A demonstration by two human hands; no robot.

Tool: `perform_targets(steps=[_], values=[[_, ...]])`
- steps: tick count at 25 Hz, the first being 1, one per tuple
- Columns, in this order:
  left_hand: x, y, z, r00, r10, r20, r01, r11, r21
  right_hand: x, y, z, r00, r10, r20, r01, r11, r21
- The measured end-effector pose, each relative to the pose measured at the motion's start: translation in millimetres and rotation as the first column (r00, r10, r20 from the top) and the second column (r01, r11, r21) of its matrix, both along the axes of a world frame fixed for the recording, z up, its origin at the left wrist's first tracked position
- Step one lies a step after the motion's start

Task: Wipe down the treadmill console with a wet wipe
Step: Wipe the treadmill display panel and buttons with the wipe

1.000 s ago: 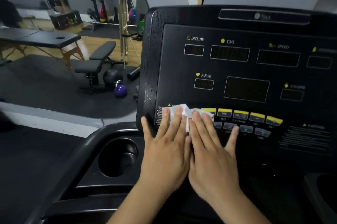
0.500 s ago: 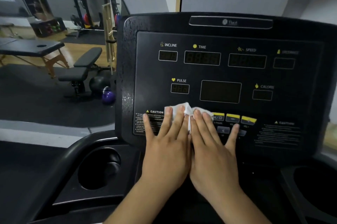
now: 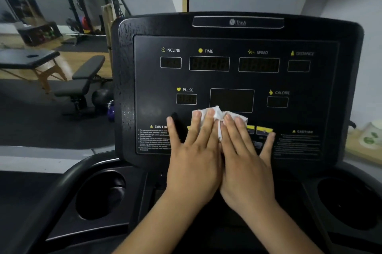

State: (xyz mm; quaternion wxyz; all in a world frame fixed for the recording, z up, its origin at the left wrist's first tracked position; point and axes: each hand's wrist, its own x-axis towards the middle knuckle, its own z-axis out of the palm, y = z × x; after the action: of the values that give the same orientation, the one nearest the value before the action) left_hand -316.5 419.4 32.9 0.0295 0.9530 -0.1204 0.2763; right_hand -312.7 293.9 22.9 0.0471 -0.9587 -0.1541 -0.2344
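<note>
The black treadmill console (image 3: 233,79) fills the middle of the head view, with dark displays labelled INCLINE, TIME, SPEED, PULSE and CALORIE. A crumpled white wet wipe (image 3: 219,114) lies against its lower middle, over the row of yellow buttons (image 3: 264,130). My left hand (image 3: 193,150) and my right hand (image 3: 245,154) lie side by side with straight fingers, both pressing the wipe flat against the panel. Most of the wipe is hidden under my fingers. The console's left border looks wet with droplets.
Cup holders sit below the console at the left (image 3: 101,195) and at the right (image 3: 349,202). To the left stand a weight bench (image 3: 82,82), a massage table (image 3: 29,59) and a purple kettlebell (image 3: 111,110). A wooden shelf with a white cup (image 3: 370,135) is at the right.
Both hands have slid the wipe to the right along the lower console, from the left caution label to the button row.
</note>
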Motion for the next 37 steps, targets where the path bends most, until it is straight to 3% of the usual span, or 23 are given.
perform_targets(steps=[7, 14, 18, 23, 37], values=[[-4, -18, -5, 1.000, -0.024, 0.004, 0.023, 0.997, 0.074, -6, -19, -8, 0.999, -0.036, -0.018, 0.036, 0.999, 0.007], [-10, -31, -18, 0.998, -0.052, -0.027, 0.053, 0.998, 0.029, -17, -32, -22, 0.998, -0.053, -0.035, 0.055, 0.997, 0.062], [10, -41, 3, 0.998, -0.064, 0.009, 0.062, 0.993, 0.100, 1, -46, -2, 0.997, -0.080, -0.021, 0.080, 0.997, 0.002], [3, -56, -11, 0.995, -0.099, -0.017, 0.099, 0.994, 0.035, -10, -57, -15, 0.995, -0.093, -0.043, 0.096, 0.994, 0.060], [10, -110, -16, 0.982, -0.183, -0.036, 0.185, 0.980, 0.077, -10, -115, -17, 0.986, -0.158, -0.052, 0.161, 0.986, 0.052]])
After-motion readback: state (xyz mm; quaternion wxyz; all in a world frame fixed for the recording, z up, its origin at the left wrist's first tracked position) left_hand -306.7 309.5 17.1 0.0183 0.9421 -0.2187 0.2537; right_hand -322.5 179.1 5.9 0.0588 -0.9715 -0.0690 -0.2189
